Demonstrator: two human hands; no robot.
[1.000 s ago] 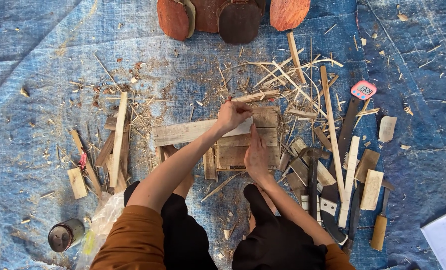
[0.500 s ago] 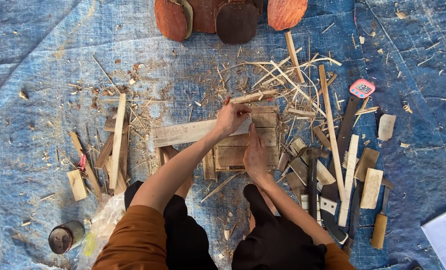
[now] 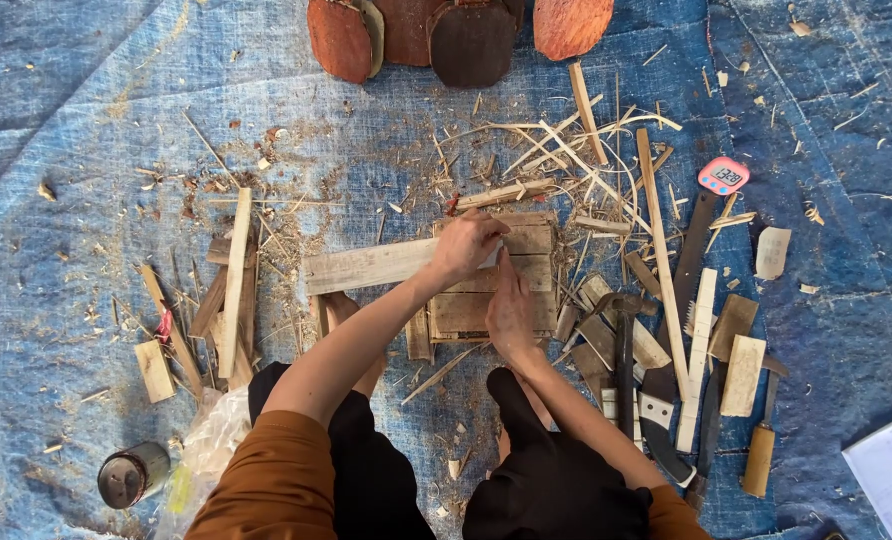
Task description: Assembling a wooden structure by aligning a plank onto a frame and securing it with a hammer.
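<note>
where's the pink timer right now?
In the head view the pink timer lies on the blue tarp, upper right of the wooden block, just above the top end of the long dark blade.

We see a blue tarp [image 3: 116, 120] under our fingers. The wooden crate [image 3: 526, 290] our fingers touch is pale brown, and so is the plank [image 3: 366, 268]. Far past our fingertips sit reddish-brown wood pieces [image 3: 341, 35]. Off to the right of our fingers is a small pink timer [image 3: 723, 176]. Our sleeves [image 3: 266, 490] are orange-brown.
</note>
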